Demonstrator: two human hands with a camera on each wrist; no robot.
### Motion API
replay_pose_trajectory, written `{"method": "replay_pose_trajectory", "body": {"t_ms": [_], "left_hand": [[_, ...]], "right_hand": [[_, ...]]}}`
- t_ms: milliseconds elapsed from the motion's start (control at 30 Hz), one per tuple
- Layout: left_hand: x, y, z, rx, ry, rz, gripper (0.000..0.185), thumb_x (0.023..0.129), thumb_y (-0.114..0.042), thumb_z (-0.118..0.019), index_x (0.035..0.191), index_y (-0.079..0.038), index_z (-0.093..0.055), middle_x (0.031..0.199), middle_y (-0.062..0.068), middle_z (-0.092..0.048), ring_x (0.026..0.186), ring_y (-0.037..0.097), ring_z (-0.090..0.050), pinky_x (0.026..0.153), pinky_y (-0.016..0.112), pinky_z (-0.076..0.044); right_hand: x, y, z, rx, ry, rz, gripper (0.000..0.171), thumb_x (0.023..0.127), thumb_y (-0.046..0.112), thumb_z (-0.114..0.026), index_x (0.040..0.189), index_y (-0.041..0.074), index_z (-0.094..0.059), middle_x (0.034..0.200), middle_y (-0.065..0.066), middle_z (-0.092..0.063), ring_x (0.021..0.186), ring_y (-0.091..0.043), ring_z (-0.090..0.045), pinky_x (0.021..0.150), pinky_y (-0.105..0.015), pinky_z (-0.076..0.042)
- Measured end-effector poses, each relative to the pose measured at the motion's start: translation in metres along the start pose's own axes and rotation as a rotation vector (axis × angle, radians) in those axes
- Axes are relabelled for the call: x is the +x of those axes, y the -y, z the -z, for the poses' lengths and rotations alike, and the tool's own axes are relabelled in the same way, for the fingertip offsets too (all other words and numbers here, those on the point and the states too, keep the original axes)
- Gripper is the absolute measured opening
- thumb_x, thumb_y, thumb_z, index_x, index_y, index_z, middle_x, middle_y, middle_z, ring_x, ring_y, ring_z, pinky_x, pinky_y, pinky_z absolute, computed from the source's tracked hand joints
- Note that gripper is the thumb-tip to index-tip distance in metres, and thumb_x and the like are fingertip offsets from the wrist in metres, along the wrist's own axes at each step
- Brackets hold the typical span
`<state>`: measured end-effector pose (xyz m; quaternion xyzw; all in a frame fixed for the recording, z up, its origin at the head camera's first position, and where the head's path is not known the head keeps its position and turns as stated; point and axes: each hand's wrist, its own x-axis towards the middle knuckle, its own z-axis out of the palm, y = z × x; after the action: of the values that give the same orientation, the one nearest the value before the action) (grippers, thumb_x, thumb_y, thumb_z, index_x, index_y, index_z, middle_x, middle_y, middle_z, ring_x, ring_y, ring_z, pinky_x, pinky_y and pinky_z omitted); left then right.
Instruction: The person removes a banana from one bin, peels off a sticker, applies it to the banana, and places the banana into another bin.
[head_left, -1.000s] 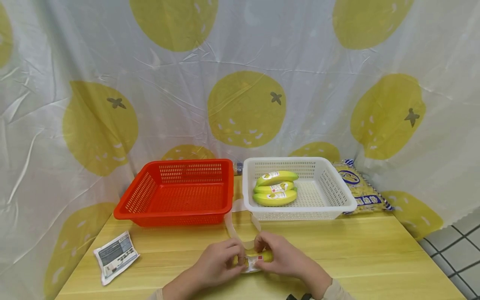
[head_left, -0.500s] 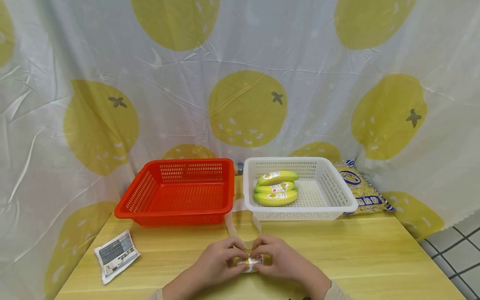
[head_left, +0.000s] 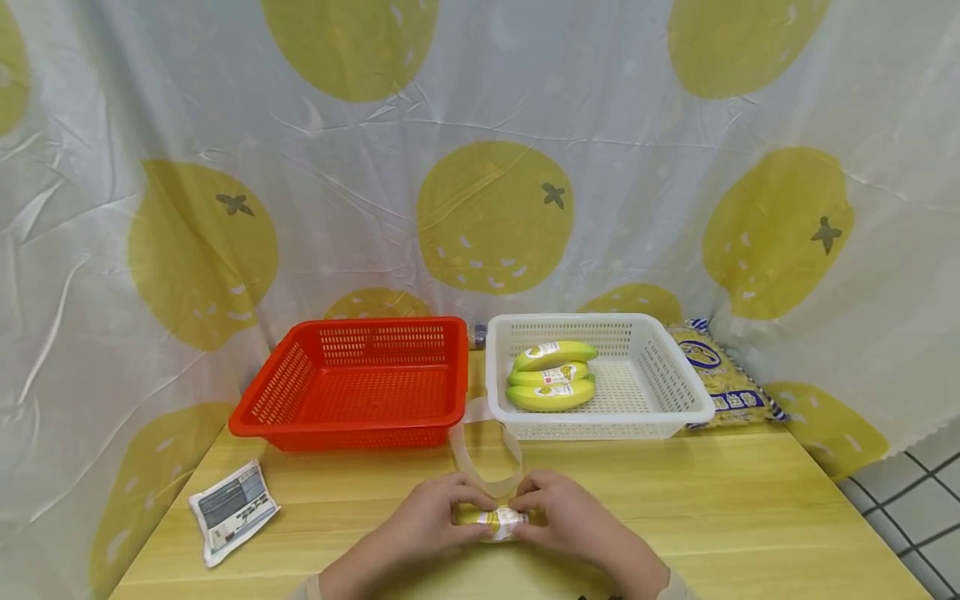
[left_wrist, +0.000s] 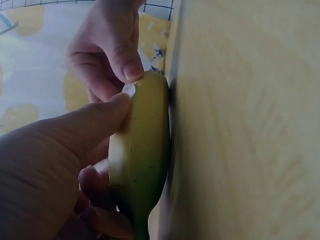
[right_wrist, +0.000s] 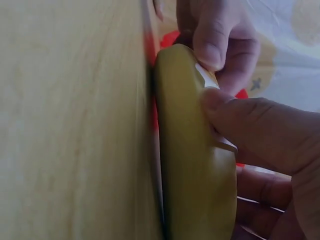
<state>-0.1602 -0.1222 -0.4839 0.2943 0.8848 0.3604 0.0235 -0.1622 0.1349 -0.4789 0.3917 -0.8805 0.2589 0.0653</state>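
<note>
Close to the table's front edge, a banana (head_left: pixel 468 517) lies crosswise between both hands, with a white printed label (head_left: pixel 501 525) round its middle. My left hand (head_left: pixel 433 518) grips it from the left, thumb on the label's edge in the left wrist view, where the banana's stem end (left_wrist: pixel 141 220) points back along that hand. From the other side my right hand (head_left: pixel 564 515) holds it, its thumb pressing by the label in the right wrist view. Fingertips of both hands nearly meet over the label. The fingers behind the banana are partly hidden.
Behind the hands a pale curled strip (head_left: pixel 491 489) lies on the table (head_left: pixel 712 517). A red basket (head_left: pixel 352 431) stands back left. Beside it, a white basket (head_left: pixel 600 422) holds several labelled bananas (head_left: pixel 551 396). A yellow bag (head_left: pixel 723 383) lies far right, a white packet (head_left: pixel 234 512) left.
My right hand's fingers came inward along the banana, close to the left ones. Since then my left fingers have drawn slightly leftward, showing more of the label. Baskets and packets have stayed put.
</note>
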Motion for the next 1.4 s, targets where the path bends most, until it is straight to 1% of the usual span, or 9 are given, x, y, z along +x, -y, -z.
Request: {"method": "replay_pose_trajectory", "body": {"t_ms": [233,400,567,733,900,1000,1100,1200,1400], "left_hand": [[0.002,0.002,0.002,0.045,0.0,-0.002,0.031,0.081,-0.041,-0.088,0.108,-0.031,-0.078,0.108,-0.015,-0.071,0.085,-0.002,-0.056,0.074,0.02,-0.046],[0.0,0.002,0.0,0.04,-0.001,-0.004,0.032,0.078,-0.038,-0.09,0.107,-0.032,-0.078,0.106,-0.015,-0.069,0.08,-0.001,-0.054,0.072,0.019,-0.045],[-0.001,0.005,0.005,-0.073,0.05,-0.007,0.035,0.079,-0.025,-0.089,0.112,-0.03,-0.077,0.103,-0.015,-0.066,0.072,-0.001,-0.053,0.063,0.018,-0.047],[0.001,0.012,0.01,-0.148,0.098,-0.099,0.033,0.087,-0.017,-0.083,0.119,-0.02,-0.074,0.106,-0.008,-0.071,0.081,-0.002,-0.059,0.07,0.02,-0.054],[0.023,0.004,0.012,-0.213,-0.105,-0.147,0.034,0.095,-0.022,-0.076,0.127,-0.014,-0.07,0.108,0.007,-0.075,0.073,0.001,-0.062,0.061,0.022,-0.055],[0.045,-0.007,0.01,-0.358,-0.223,-0.064,0.042,0.096,-0.019,-0.075,0.136,-0.017,-0.064,0.11,0.011,-0.074,0.067,0.009,-0.065,0.057,0.027,-0.055],[0.064,-0.012,0.005,-0.528,-0.269,0.074,0.042,0.098,-0.022,-0.073,0.138,-0.022,-0.06,0.111,0.014,-0.071,0.065,0.017,-0.067,0.054,0.026,-0.053],[0.078,-0.01,-0.005,-0.669,-0.319,0.163,0.033,0.099,-0.025,-0.071,0.13,-0.015,-0.066,0.11,0.02,-0.069,0.066,0.018,-0.066,0.055,0.023,-0.05],[0.09,0.001,-0.024,-0.808,-0.473,0.17,0.02,0.097,-0.017,-0.073,0.112,-0.005,-0.075,0.102,0.018,-0.074,0.062,0.011,-0.061,0.059,0.019,-0.05]], "right_hand": [[-0.001,0.002,-0.006,-0.089,-0.091,0.064,0.03,0.085,0.038,-0.084,0.103,0.014,-0.081,0.098,0.008,-0.067,0.087,-0.002,-0.057,0.076,-0.019,-0.051],[0.0,0.004,-0.015,-0.202,-0.195,0.156,0.035,0.08,0.047,-0.086,0.1,0.019,-0.081,0.091,0.01,-0.068,0.083,-0.003,-0.059,0.072,-0.017,-0.05],[-0.006,-0.003,-0.006,-0.082,-0.103,0.109,0.025,0.084,0.028,-0.086,0.105,0.018,-0.078,0.103,0.01,-0.072,0.095,-0.005,-0.066,0.082,-0.024,-0.056],[-0.022,-0.011,0.011,-0.03,-0.002,0.031,0.024,0.085,0.018,-0.084,0.108,0.017,-0.077,0.114,0.006,-0.073,0.107,-0.014,-0.069,0.092,-0.034,-0.058],[-0.041,-0.019,0.025,-0.016,0.024,-0.003,0.026,0.082,0.012,-0.084,0.107,0.019,-0.076,0.111,0.009,-0.072,0.104,-0.012,-0.068,0.089,-0.033,-0.059],[-0.05,-0.024,0.034,-0.013,0.034,-0.03,0.028,0.081,0.011,-0.085,0.103,0.022,-0.072,0.105,0.015,-0.069,0.098,-0.005,-0.064,0.085,-0.03,-0.058],[-0.058,-0.029,0.041,-0.018,0.051,-0.057,0.029,0.08,0.012,-0.085,0.101,0.024,-0.069,0.102,0.018,-0.066,0.096,-0.002,-0.062,0.084,-0.031,-0.057],[-0.062,-0.034,0.045,-0.012,0.067,-0.053,0.029,0.08,0.013,-0.086,0.102,0.023,-0.069,0.103,0.017,-0.067,0.096,-0.003,-0.061,0.083,-0.031,-0.057],[-0.068,-0.042,0.058,0.081,0.091,0.005,0.027,0.082,0.014,-0.085,0.104,0.022,-0.074,0.105,0.015,-0.069,0.096,0.0,-0.061,0.08,-0.027,-0.056]]}}
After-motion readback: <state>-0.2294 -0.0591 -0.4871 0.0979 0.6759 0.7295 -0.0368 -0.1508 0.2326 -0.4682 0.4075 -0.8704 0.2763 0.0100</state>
